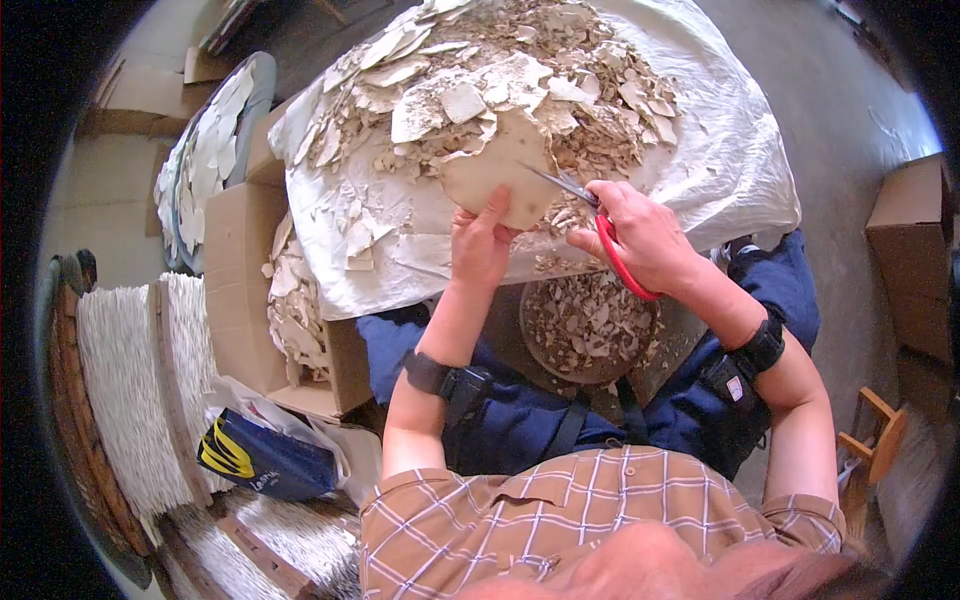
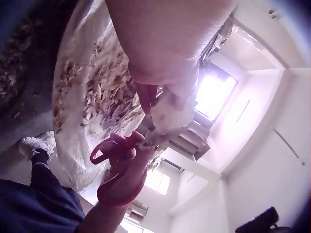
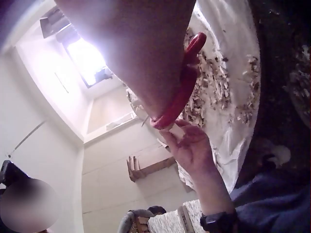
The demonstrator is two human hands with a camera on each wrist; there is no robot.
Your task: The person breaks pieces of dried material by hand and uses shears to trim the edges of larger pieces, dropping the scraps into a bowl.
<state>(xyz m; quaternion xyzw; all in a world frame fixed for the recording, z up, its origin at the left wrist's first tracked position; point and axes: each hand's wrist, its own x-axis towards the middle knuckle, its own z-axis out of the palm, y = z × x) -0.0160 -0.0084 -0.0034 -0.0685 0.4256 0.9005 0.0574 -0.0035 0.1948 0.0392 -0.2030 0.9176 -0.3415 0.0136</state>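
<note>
In the head view my left hand (image 1: 482, 243) pinches a thin, flat, cream-coloured piece (image 1: 478, 185) by its near edge, thumb on top. Its outline is rounded, with a ragged far edge. My right hand (image 1: 645, 238) grips red-handled scissors (image 1: 606, 243), whose blades overlap the right side of the piece. Both hands are over the near edge of a white-covered table, in front of a heap of pale, brownish flakes (image 1: 590, 90). The left wrist view shows the red scissors (image 2: 121, 194) in the right hand (image 2: 127, 162), close to the piece (image 2: 170, 114).
A round container (image 1: 590, 381) of small scraps stands between the knees. To the left is an open cardboard box (image 1: 240, 290) of larger flat pieces, with a blue bag (image 1: 270, 458) near it. White cloth (image 1: 740, 150) covers the table. Another cardboard box (image 1: 908, 250) stands right.
</note>
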